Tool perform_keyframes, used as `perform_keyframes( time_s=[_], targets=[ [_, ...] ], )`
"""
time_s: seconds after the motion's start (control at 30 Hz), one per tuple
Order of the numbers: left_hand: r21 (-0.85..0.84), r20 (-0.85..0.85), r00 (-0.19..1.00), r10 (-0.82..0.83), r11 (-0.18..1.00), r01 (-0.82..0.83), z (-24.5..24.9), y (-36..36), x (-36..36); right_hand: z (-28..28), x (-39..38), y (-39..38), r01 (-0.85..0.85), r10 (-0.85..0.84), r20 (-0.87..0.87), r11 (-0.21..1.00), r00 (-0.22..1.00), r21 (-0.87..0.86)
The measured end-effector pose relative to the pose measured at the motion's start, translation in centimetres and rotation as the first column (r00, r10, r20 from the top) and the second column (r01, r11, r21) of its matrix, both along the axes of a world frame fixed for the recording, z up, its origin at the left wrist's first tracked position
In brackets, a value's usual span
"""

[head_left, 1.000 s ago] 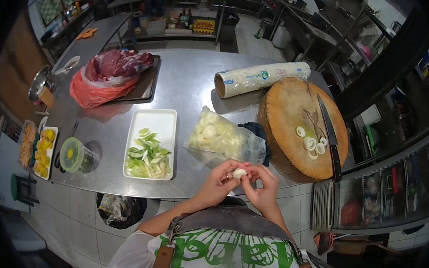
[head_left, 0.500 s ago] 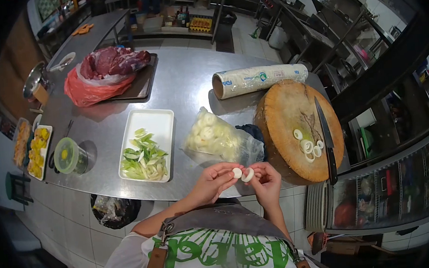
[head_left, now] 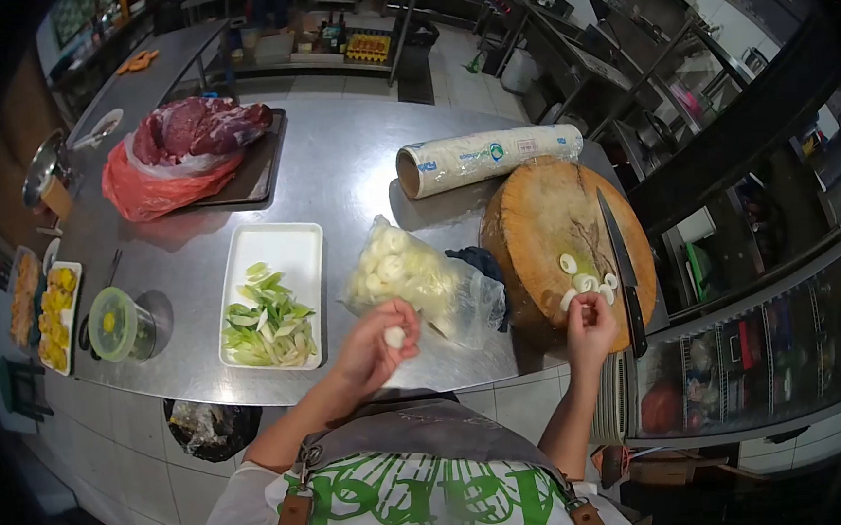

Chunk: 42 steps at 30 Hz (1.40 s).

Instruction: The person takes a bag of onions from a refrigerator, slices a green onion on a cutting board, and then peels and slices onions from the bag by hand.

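Observation:
My left hand (head_left: 373, 349) curls around a small round white onion piece (head_left: 394, 336), in front of a clear plastic bag of peeled white bulbs (head_left: 397, 269). At the near edge of the round wooden chopping block (head_left: 525, 226), my right hand (head_left: 591, 333) pinches a white onion ring (head_left: 567, 299) at its fingertips. Several cut onion rings (head_left: 585, 281) lie on the block just beyond the fingers. A knife (head_left: 618, 249) with a black handle rests along the block's right side, its handle past the edge.
A white tray (head_left: 273, 242) holds sliced green-white stalks. Behind are raw meat (head_left: 197, 132) in a red bag on a dark tray and a wrap roll (head_left: 491, 155). A lidded tub (head_left: 120, 322) stands left. A dark cloth (head_left: 479, 258) lies by the block.
My hands have moved apart. The right went rightward to the chopping block with an onion ring, while the left moved left with the round piece. The view has shifted slightly.

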<state>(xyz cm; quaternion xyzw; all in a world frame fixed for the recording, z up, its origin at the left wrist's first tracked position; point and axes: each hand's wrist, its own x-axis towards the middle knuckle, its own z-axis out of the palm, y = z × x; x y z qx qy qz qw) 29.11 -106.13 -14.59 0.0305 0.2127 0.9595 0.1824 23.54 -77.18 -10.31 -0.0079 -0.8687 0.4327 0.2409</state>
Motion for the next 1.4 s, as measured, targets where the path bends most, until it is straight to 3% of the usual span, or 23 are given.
perform_keyframes(
  time_s=[0.03,0.1,0.13,0.17,0.23,0.3,0.33,0.37,0.4,0.43,0.47,0.5,0.57,0.63,0.7,0.87,0.93,0.97,1.03,1.13,1.27,1.33,1.4],
  targets=[
    [-0.085,-0.052,0.998,0.045,0.995,-0.05,0.0,-0.9,-0.7,0.1,-0.2,0.5,0.006,-0.006,0.001,1.0,1.0,0.0],
    [-0.306,-0.159,0.968,0.194,0.922,-0.235,0.5,-2.2,-2.7,0.0,-0.6,1.0,0.039,-0.029,-0.044,0.971,0.999,0.235],
    [-0.434,-0.222,0.931,0.29,0.826,-0.36,0.8,-2.9,-3.8,0.4,-0.2,0.1,0.071,-0.043,-0.119,0.967,0.992,0.246],
    [-0.44,-0.218,0.93,0.296,0.821,-0.365,0.7,-3.6,-5.1,0.9,0.4,-0.6,0.062,-0.035,-0.114,0.968,0.993,0.241],
    [-0.577,-0.603,0.632,0.487,0.28,-0.767,0.0,-4.9,-7.5,1.0,1.7,-1.7,0.033,-0.005,-0.109,0.965,0.994,0.26],
    [-0.62,-0.647,0.63,0.43,0.184,-0.762,-1.0,-5.7,-7.6,-1.0,2.7,-3.3,-0.201,0.246,0.131,0.938,0.96,-0.282],
    [-0.651,-0.681,0.633,0.369,0.09,-0.754,-1.3,-6.0,-7.4,-1.6,2.7,-3.9,-0.345,0.389,0.14,0.901,0.91,-0.263],
    [-0.653,-0.68,0.633,0.37,0.085,-0.752,-0.9,-6.1,-7.1,-2.6,2.3,-4.3,-0.481,0.524,0.148,0.841,0.839,-0.247],
    [-0.695,-0.684,0.687,0.244,0.066,-0.716,-0.3,-5.9,-6.6,-4.1,1.6,-4.4,-0.483,0.527,0.15,0.839,0.836,-0.251],
    [-0.735,-0.669,0.734,0.117,0.042,-0.677,-0.1,-5.7,-6.2,-5.8,0.6,-4.5,-0.503,0.607,0.193,0.766,0.771,-0.399],
    [-0.683,-0.73,0.682,-0.038,0.016,-0.73,-0.2,-5.8,-6.4,-6.3,0.1,-4.9,-0.498,0.684,0.219,0.679,0.696,-0.539],
    [-0.685,-0.729,0.684,-0.036,0.013,-0.729,-0.4,-5.7,-6.3,-6.4,-0.1,-5.1,-0.5,0.687,0.22,0.677,0.692,-0.54],
    [-0.691,-0.716,0.661,-0.226,0.094,-0.717,-0.5,-5.6,-6.2,-5.4,-0.4,-7.1,-0.356,0.836,0.285,0.475,0.47,-0.805],
    [-0.709,-0.696,0.671,-0.256,0.098,-0.698,-0.6,-5.6,-6.2,-4.5,-0.8,-8.5,-0.438,0.84,0.307,0.505,0.447,-0.743],
    [-0.733,-0.67,0.684,-0.288,0.111,-0.671,-0.7,-5.6,-6.2,-3.9,-1.6,-9.0,-0.551,0.727,0.566,0.676,0.389,-0.49],
    [-0.747,-0.655,0.698,-0.289,0.107,-0.656,-0.7,-5.7,-6.1,-5.8,-2.5,-9.4,-0.635,0.745,0.425,0.664,0.515,-0.394],
    [-0.747,-0.654,0.699,-0.288,0.103,-0.656,-0.7,-5.6,-6.1,-5.8,-1.6,-10.0,-0.397,0.695,0.418,0.695,0.586,-0.599],
    [-0.748,-0.653,0.7,-0.289,0.102,-0.656,-0.7,-5.6,-6.1,-5.4,-1.5,-10.3,-0.4,0.696,0.417,0.694,0.584,-0.598],
    [-0.749,-0.652,0.701,-0.288,0.104,-0.654,-0.7,-5.6,-6.2,-4.8,-1.5,-10.9,-0.537,0.777,0.349,0.619,0.524,-0.573],
    [-0.75,-0.653,0.701,-0.287,0.117,-0.651,-0.8,-5.6,-6.2,-5.7,-1.9,-11.2,-0.625,0.777,0.378,0.629,0.503,-0.462],
    [-0.749,-0.656,0.704,-0.273,0.122,-0.651,-0.7,-5.6,-6.3,-6.9,-1.7,-10.0,-0.608,0.717,0.401,0.696,0.57,-0.381],
    [-0.754,-0.65,0.71,-0.271,0.113,-0.647,-0.6,-5.7,-6.2,-6.2,-0.7,-8.8,-0.313,0.693,0.408,0.667,0.594,-0.677],
    [-0.759,-0.644,0.715,-0.272,0.115,-0.64,-0.5,-5.6,-6.2,-5.5,-0.3,-7.4,-0.384,0.743,0.29,0.59,0.603,-0.711]
  ],
)
